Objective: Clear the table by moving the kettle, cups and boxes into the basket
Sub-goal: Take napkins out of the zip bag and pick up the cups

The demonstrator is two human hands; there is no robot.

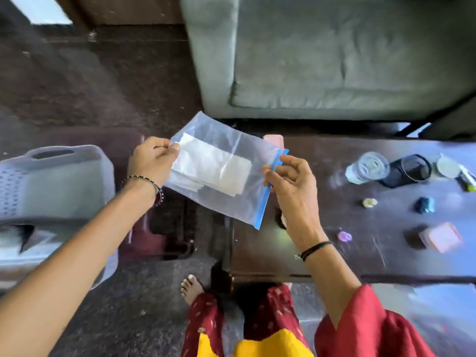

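Basket (51,181) left — bag (219,168) in both hands.

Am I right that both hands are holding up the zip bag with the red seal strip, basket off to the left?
Not quite: the head view shows the seal strip is blue, not red. Both the left hand and right hand hold up the zip bag, basket off to the left.

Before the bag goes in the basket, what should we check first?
1. Left hand pinches the plastic bag at its closed end: ok.
2. Right hand holds the blue zip strip: ok.
3. Zip fully closed: cannot tell, too blurred.
4. Basket sits just left of the left hand, opening up: ok.
5. Room inside the basket: cannot tell; its bottom is blurred.
6. Table cleared: not ok; a glass and small items remain.
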